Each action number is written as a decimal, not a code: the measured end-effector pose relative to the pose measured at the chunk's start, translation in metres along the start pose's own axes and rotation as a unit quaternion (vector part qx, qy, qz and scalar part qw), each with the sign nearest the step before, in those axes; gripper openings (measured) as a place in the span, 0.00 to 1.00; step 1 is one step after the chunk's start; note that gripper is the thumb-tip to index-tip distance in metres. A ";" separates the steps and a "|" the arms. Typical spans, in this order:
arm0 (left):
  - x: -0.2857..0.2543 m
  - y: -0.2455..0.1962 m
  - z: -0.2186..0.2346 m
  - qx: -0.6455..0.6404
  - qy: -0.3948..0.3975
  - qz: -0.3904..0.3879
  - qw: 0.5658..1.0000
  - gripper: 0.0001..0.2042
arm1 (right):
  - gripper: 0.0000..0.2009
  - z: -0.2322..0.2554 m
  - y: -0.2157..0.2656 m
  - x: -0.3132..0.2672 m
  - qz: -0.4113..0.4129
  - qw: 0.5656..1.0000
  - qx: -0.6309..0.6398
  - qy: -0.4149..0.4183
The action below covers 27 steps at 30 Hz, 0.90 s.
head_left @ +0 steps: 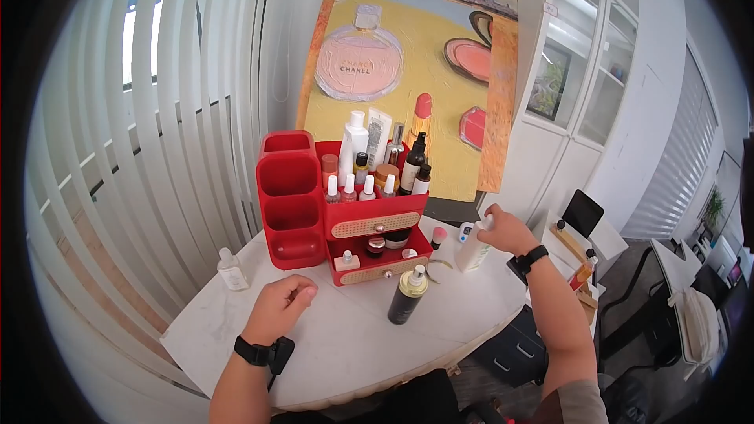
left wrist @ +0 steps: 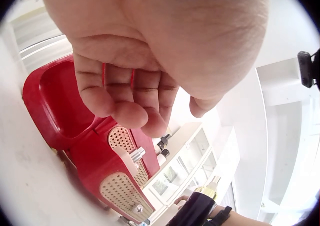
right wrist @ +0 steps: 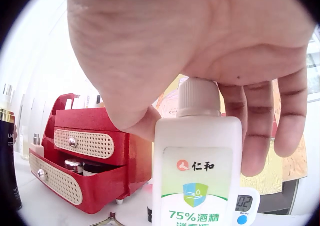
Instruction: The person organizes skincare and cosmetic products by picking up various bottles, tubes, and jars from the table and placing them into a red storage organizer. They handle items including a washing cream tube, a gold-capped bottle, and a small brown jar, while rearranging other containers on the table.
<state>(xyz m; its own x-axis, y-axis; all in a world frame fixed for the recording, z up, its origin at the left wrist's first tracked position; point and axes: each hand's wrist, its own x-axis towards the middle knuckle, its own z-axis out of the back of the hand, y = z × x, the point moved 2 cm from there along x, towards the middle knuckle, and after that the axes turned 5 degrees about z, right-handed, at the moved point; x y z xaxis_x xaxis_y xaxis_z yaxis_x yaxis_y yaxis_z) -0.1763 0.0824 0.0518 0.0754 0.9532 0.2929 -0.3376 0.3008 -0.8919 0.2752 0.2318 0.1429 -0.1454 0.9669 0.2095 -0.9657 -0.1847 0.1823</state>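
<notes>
My right hand grips a white bottle by its neck at the right side of the table. In the right wrist view this alcohol disinfectant bottle stands upright, thumb on one side of its white ribbed cap and fingers on the other. Holding nothing, my left hand hovers over the left front of the table, its fingers loosely curled. A red cosmetics organizer is just beyond it, lower drawer pulled out with small jars inside. Between my hands stands a dark spray bottle with a gold collar.
Several bottles, including a white one, fill the organizer's top. A small clear bottle stands at the table's left. Near the right hand are a small timer and a pink-tipped brush. Behind leans a large painting.
</notes>
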 end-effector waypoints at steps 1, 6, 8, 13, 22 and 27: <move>0.000 0.000 0.000 0.003 0.001 0.000 1.000 0.09 | 0.31 0.000 -0.001 0.000 0.001 1.000 0.006 0.001; 0.000 0.001 -0.002 0.011 0.000 -0.002 1.000 0.09 | 0.31 -0.007 -0.010 0.003 0.000 1.000 0.005 -0.009; 0.001 0.000 -0.002 0.009 -0.004 -0.008 1.000 0.09 | 0.31 -0.007 -0.009 0.003 0.002 1.000 0.010 -0.016; 0.001 -0.001 -0.002 0.021 -0.004 0.001 1.000 0.08 | 0.29 -0.009 -0.007 0.005 0.011 1.000 -0.002 -0.023; 0.002 -0.001 -0.002 0.020 -0.002 -0.004 1.000 0.08 | 0.28 -0.008 -0.003 0.002 0.012 0.999 -0.013 -0.034; 0.002 0.000 -0.002 0.022 -0.002 -0.002 1.000 0.09 | 0.28 -0.010 -0.004 0.002 0.016 0.999 -0.015 -0.039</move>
<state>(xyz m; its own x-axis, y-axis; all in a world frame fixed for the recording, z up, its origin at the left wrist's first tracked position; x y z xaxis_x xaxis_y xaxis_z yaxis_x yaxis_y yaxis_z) -0.1744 0.0844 0.0515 0.0731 0.9518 0.2978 -0.3775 0.3028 -0.8751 0.2765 0.2365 0.1334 -0.1610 0.9435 0.2897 -0.9667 -0.2098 0.1462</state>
